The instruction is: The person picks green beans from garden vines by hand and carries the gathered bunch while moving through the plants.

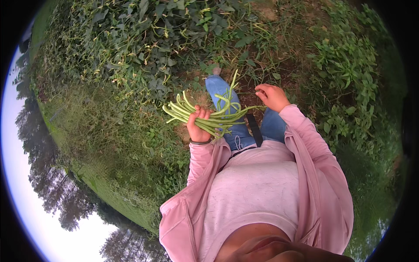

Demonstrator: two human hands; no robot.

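My left hand (200, 126) is wrapped around a bunch of long green beans (226, 121), which look like yardlong beans. Their short ends fan out to the left of the fist, while the longer ends trail and curl to the right across my jeans. My right hand (274, 97) hovers beyond my right thigh, palm turned inward, its thumb and forefinger bent and slightly apart. No bean shows in it. One thin bean end reaches close beneath this hand, and a fine stem passes near its fingertips; contact cannot be told.
Dense leafy vines (157, 42) spread ahead and to the left. Broad-leaved plants (350, 82) grow on the right, with bare reddish soil (291, 70) between. A black strap (254, 129) hangs at my waist over the blue jeans (217, 86). Trees (55, 193) stand far left.
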